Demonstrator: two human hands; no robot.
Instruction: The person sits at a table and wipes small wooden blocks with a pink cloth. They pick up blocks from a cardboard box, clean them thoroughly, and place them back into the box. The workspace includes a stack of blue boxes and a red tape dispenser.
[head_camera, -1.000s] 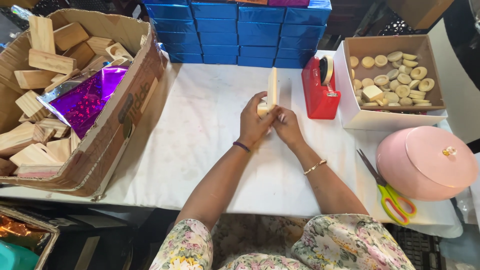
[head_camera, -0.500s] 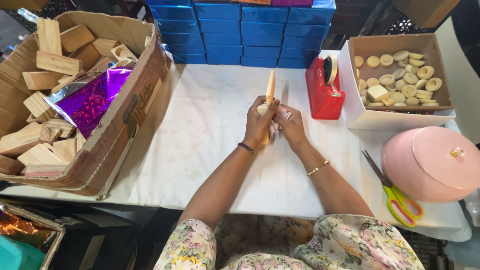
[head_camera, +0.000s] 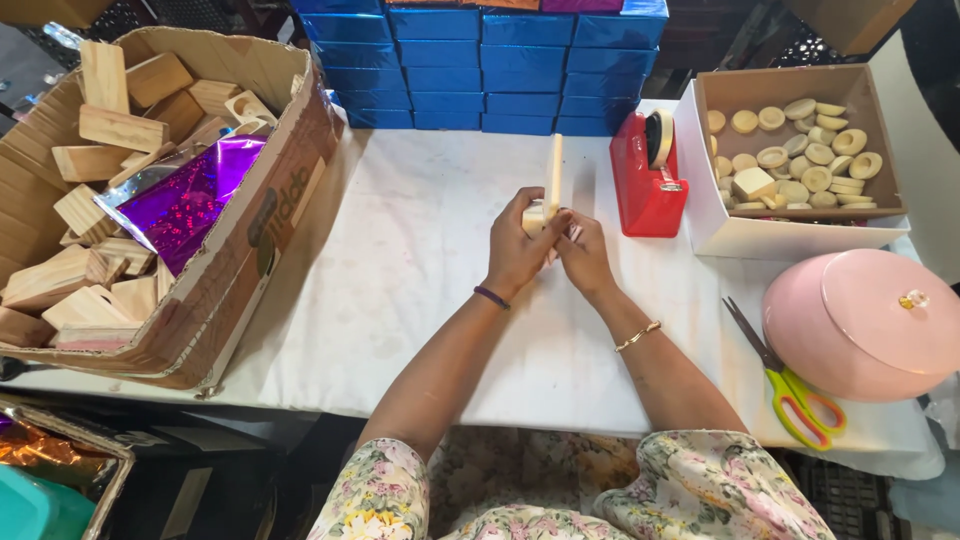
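both hands meet over the white table (head_camera: 420, 260), the left hand (head_camera: 520, 250) and right hand (head_camera: 585, 255) each closed around the base of an upright wooden piece (head_camera: 553, 175) beside the red tape dispenser (head_camera: 645, 180).

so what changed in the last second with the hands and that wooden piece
Very little. Both hands, left hand and right hand, keep hold of the flat wooden piece, which stays upright on the white table; the hands shifted only slightly around its lower end. The red tape dispenser, scissors, pink lidded container and cardboard box of wood blocks stayed put.
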